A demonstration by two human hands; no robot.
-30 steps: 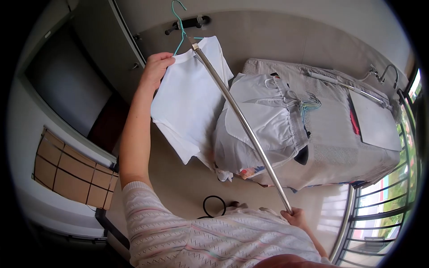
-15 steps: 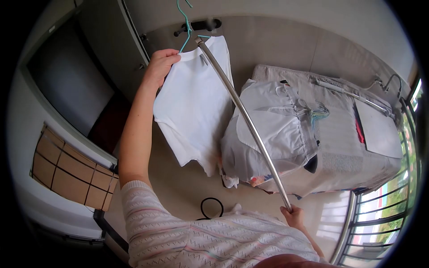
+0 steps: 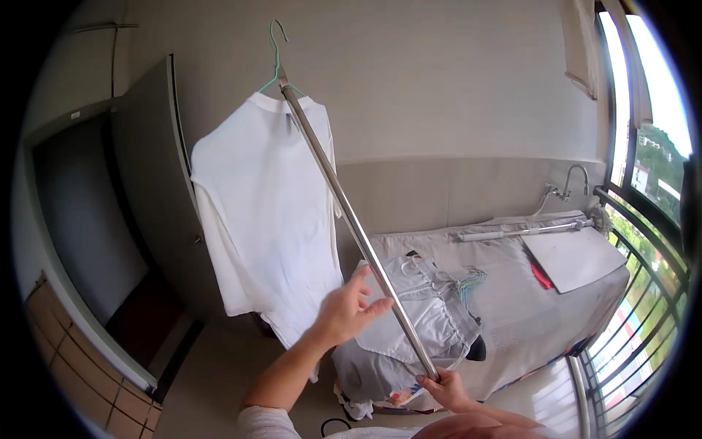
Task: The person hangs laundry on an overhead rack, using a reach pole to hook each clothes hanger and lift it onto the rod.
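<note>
My right hand (image 3: 446,389) is closed around the lower end of a long metal clothes pole (image 3: 344,201). At the pole's upper tip hangs a green wire hanger (image 3: 276,55), and on it a white T-shirt (image 3: 252,190) drops down full length. My left hand (image 3: 349,311) is open beside the pole's middle, fingers apart, with the thumb close to the shaft; whether it touches cannot be made out. Behind the pole, grey shorts (image 3: 431,307) lie on a cloth-covered table (image 3: 526,322).
A bundle of green hangers (image 3: 468,284) lies by the shorts. Further along the table are a white board (image 3: 574,257) and another pole (image 3: 512,234). A wall tap (image 3: 574,183) is at the back, a barred window (image 3: 643,285) to the right, an open door (image 3: 150,161) left.
The T-shirt on its hanger is raised higher on the pole. My left hand has let go of the shirt's shoulder and moved down to the pole. The view has tilted up.
</note>
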